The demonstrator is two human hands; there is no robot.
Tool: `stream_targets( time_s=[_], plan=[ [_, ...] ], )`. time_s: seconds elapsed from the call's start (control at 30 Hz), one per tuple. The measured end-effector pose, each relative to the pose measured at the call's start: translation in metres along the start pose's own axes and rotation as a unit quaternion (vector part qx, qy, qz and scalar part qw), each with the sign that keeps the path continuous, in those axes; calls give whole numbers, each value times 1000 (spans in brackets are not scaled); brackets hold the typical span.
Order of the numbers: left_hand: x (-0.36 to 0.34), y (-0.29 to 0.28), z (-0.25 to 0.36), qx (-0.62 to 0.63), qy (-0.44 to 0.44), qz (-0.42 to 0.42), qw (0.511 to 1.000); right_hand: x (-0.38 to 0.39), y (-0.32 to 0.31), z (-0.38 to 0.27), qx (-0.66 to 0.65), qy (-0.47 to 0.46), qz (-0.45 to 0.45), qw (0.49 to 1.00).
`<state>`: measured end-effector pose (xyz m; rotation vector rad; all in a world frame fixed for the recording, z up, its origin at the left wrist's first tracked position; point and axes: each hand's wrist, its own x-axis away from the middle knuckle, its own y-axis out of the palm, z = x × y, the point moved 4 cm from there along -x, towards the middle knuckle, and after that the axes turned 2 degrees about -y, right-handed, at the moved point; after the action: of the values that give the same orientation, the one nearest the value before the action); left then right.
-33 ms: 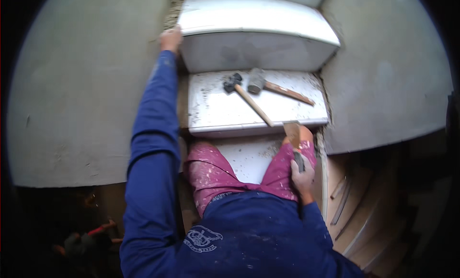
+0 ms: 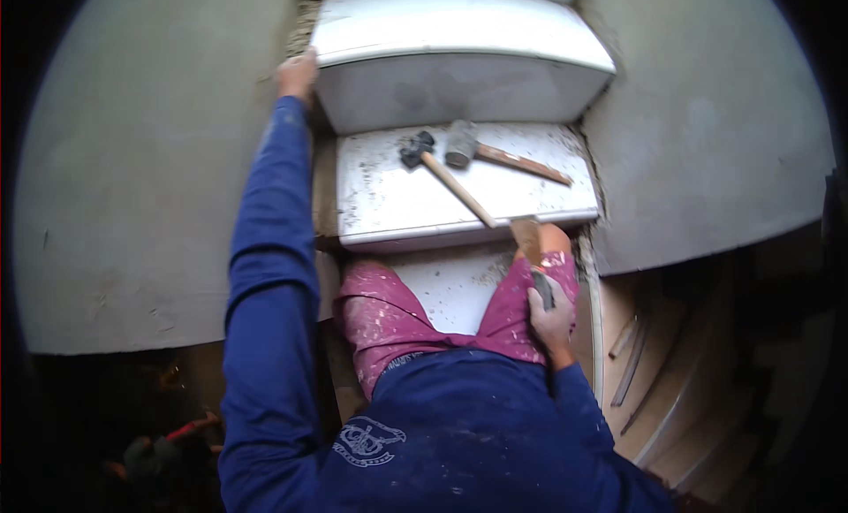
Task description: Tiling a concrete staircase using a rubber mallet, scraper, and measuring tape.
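Left hand is at the left end of the upper step, beside the rough mortar gap along the left wall. Can't tell if its fingers grip the edge or only rest there; the tips are hidden.

Right hand has its fingers wrapped round the handle of a scraper, held over the right thigh, blade pointing away from the body near the front edge of the middle step.

Two tools lie on that step: a black-headed hammer and a grey mallet.

Risks, as judged:
- Black-headed hammer's handle reaches the step's front edge, close to the scraper blade. A knee or blade knock could tip it off.
- Scraper sits right by the bare knee; a slip could nick it.
- Left fingers could get pinched or scraped if the upper step shifts; can't tell how firmly it's set.
- Grit on the middle step could scratch the white surface if tools drag, or make footing slick.
- Left arm is stretched far out, so balance could suffer.
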<state>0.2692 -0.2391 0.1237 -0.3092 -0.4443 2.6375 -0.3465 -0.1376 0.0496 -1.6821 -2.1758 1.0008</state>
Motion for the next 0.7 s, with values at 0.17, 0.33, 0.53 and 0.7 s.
stream_targets(
  time_s=[0.17,0.33,0.53,0.7],
  plan=[
    [0,-2,7,-22,-67,-31,997,-8,2,19,-25,-30,-2,999],
    [-7,5,8,127,-71,-50,988,-17,-1,27,-48,11,-4,999],
    [-17,-27,8,-112,132,189,967,-10,8,26,-55,-37,16,998],
    [0,-24,-25,31,-27,191,981,-4,5,18,-68,2,-5,998]
  ],
)
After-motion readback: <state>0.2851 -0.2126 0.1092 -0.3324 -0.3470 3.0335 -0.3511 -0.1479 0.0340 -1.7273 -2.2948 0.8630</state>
